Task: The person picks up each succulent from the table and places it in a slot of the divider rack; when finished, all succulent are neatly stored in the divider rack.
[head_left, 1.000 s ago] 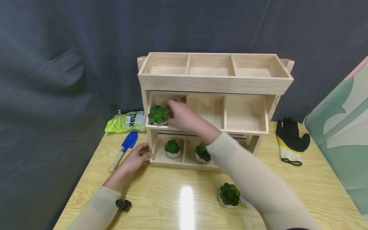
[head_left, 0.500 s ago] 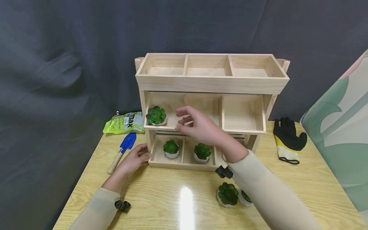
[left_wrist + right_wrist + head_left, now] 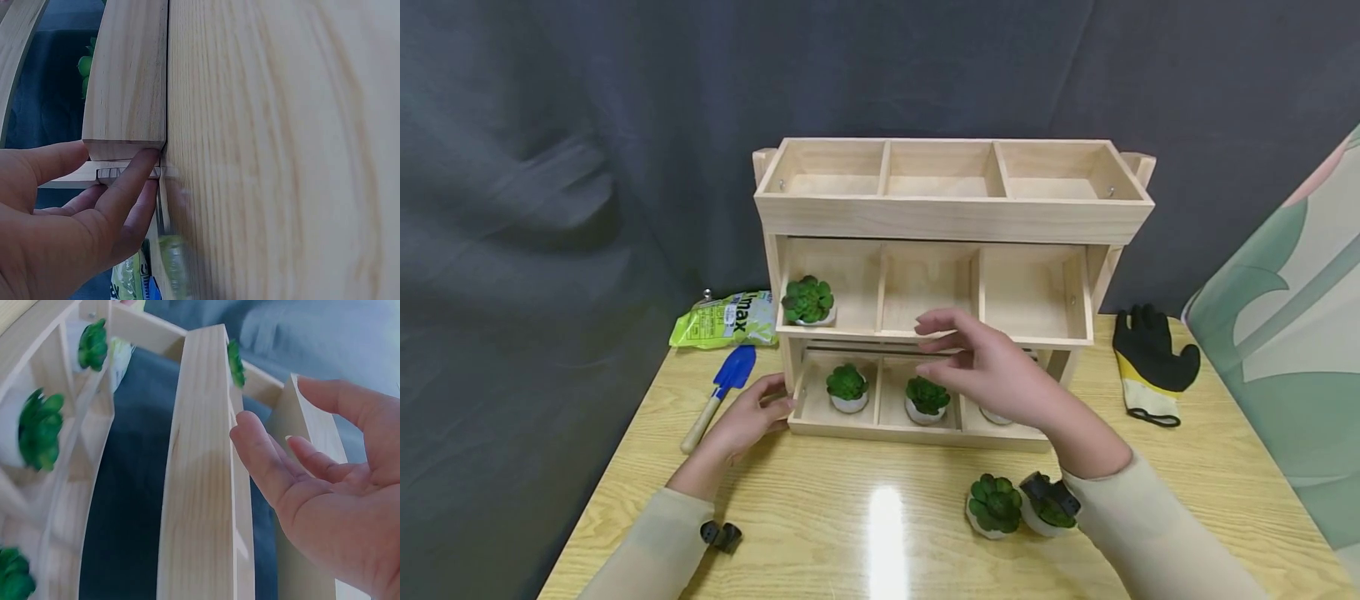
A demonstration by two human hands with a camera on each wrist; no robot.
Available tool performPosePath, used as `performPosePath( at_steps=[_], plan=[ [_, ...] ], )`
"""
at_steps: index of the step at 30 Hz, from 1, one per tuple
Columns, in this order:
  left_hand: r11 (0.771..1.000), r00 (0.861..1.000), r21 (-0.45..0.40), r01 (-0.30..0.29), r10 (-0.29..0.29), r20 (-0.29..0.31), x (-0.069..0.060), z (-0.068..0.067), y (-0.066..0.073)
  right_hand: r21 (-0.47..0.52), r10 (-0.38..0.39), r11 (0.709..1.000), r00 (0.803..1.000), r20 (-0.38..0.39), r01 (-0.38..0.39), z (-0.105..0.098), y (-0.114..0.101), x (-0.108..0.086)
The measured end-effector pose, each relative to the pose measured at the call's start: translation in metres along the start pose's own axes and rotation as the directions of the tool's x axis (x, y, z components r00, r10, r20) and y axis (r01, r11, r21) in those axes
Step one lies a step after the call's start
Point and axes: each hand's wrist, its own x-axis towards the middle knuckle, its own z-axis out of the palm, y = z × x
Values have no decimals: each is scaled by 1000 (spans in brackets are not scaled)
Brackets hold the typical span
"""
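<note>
Reading the clock over the head view, centred on the three-tier rack of pale bare wood point(image 3: 955, 218), we saw a leafy green succulent in a white pot point(image 3: 808, 301) at nine o'clock in the middle tier point(image 3: 925, 337). In the bottom tier point(image 3: 917, 434), matching succulents stood at eight point(image 3: 847, 387) and six point(image 3: 927, 398), with another white pot point(image 3: 996, 417) at five, partly behind the right hand point(image 3: 992, 367). That hand hovered before the rack at five, fingers loosely bent around nothing. The left hand point(image 3: 751, 417), at eight, gripped the bottom tier's end between thumb and fingers. Between five and six, we saw two more potted succulents point(image 3: 995, 505) side by side on the yellowish wood-grain table point(image 3: 812, 525). Outward lay a blue-bladed trowel with a pale handle point(image 3: 736, 367) near eight, a lime-green printed bag point(image 3: 718, 323) at nine, and a black, yellow and white glove point(image 3: 1153, 362) towards four. A dark blue-grey curtain point(image 3: 625, 167) hung at twelve.
</note>
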Motion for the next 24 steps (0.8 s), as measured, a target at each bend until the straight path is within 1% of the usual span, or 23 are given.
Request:
performPosePath(
  at_steps=[4, 11, 17, 20, 24],
  plan=[
    [1000, 1000, 0, 2, -2, -3, 0, 0, 0, -24, 13, 1000, 999, -36, -14, -7, 15, -21],
    [1000, 1000, 6, 5, -5, -9, 1, 0, 1, -4, 58, 998, 997, -56, -59, -23, 39, -64],
    [1000, 1000, 5, 5, -5, -9, 0, -1, 2, -69, 45, 996, 996, -80, -50, -33, 65, -94],
    [1000, 1000, 1, 5, -5, -6, 0, -1, 1, -88, 50, 994, 996, -77, -57, -36, 78, -107],
    [1000, 1000, -1, 7, -7, -7, 1, -1, -1, -103, 77, 991, 996, -36, -81, -41, 95, -122]
  ],
)
